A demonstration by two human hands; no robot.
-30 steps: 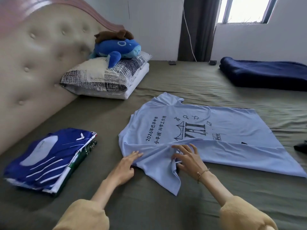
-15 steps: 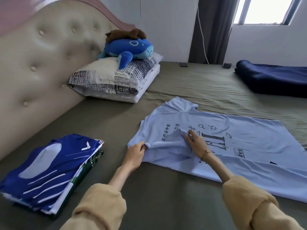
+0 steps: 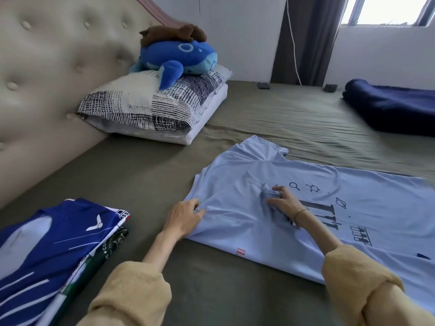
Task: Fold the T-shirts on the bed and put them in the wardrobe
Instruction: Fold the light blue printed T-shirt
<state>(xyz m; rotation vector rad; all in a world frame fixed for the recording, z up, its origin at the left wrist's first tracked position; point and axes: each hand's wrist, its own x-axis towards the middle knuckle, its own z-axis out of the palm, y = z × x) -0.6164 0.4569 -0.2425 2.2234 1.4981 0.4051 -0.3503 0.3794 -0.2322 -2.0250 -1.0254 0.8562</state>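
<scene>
A light blue T-shirt (image 3: 313,175) with a dark print lies spread on the olive bed sheet (image 3: 146,175). Its near sleeve is folded over onto the chest. My left hand (image 3: 186,217) pinches the shirt's fold at the shoulder edge. On the chest, my right hand (image 3: 284,203) grips the bunched end of the folded sleeve. A stack of folded shirts (image 3: 47,252), a dark blue one on top, sits at the near left.
A padded headboard (image 3: 47,74) runs along the left. Two pillows (image 3: 155,107) with a blue plush toy (image 3: 179,58) lie against it. A folded navy blanket (image 3: 390,109) lies at the far right, below a window and a dark curtain.
The near sleeve, which lay out toward me, has been folded over onto the shirt's chest. My right hand carried it inward; my left hand now holds the fold at the shoulder.
</scene>
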